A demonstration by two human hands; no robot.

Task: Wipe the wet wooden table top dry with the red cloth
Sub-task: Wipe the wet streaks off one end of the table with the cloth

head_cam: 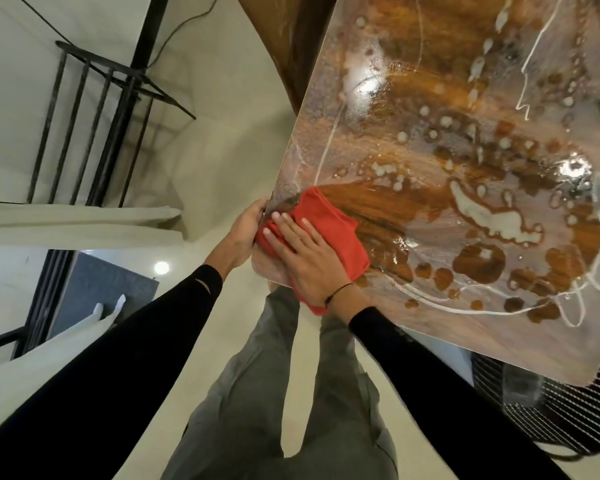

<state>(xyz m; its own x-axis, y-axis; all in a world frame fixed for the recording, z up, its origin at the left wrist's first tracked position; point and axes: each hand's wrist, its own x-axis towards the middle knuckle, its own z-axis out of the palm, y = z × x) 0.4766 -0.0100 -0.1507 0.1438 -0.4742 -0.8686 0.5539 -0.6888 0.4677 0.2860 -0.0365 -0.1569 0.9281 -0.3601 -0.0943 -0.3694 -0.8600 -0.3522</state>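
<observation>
Red cloth [329,233] is lying bunched on the wet table top [465,168] near its left corner — right hand [305,261] pressing it flat, fingers spread; left hand [248,225] is gripping the table's edge.

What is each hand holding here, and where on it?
The right hand presses flat on the near part of the red cloth, not gripping it. The left hand grips the table top at its near corner edge.

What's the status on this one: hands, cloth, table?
Right hand flat on red cloth, pressing it at table's near corner. Left hand gripping table edge. Table top mostly wet, puddles and droplets. Nothing in the way.
</observation>
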